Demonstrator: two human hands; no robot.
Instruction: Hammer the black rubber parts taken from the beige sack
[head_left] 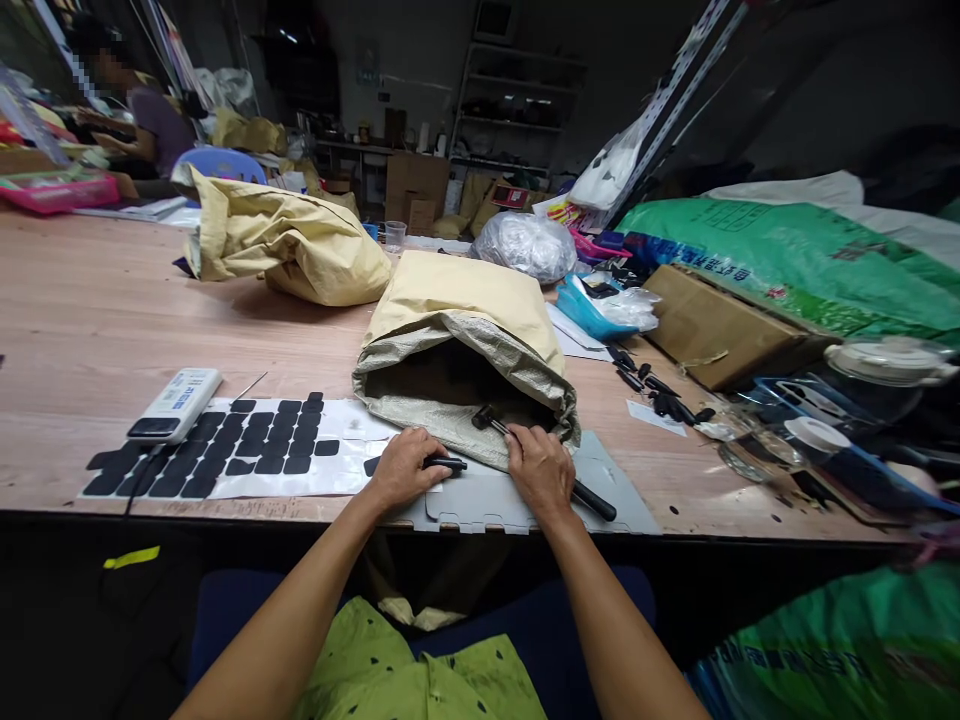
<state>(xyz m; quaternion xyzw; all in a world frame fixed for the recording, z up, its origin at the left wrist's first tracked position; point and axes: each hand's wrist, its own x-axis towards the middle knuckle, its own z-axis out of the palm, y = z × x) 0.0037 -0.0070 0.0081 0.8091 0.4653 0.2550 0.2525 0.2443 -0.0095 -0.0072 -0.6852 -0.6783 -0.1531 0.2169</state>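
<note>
Head view looks down at a wooden desk (90, 320) with both bare forearms reaching forward from the bottom edge, elbows low and wrists nearly flat on a grey plastic sheet (480, 505) at the near edge. Left hand (405, 468) is curled loosely, fingers closed around a small black part (444, 463) that sticks out to the right past its knuckles. Right hand (541, 468) is closed palm-down over the shaft of a black hammer-like tool (551, 470); the tool's head lies near the sack's mouth and the black grip pokes out behind the hand, toward the desk's edge. So both hands are gripping something, not spread, and they sit close together but not touching. Right in front of them is an open woven sack (465, 370), lying on its side, mouth facing the person and dark inside. Left of the hands there's a white sheet covered with rows of black pads (247, 440), with a white remote-looking device (176, 403) resting on its far left corner. A second crumpled tan sack (285, 240) lies farther back. To the right, a scatter of small black pieces (660, 395) sits near a flat cardboard box (712, 325). Another person (142, 115) sits at the far left end.
</note>
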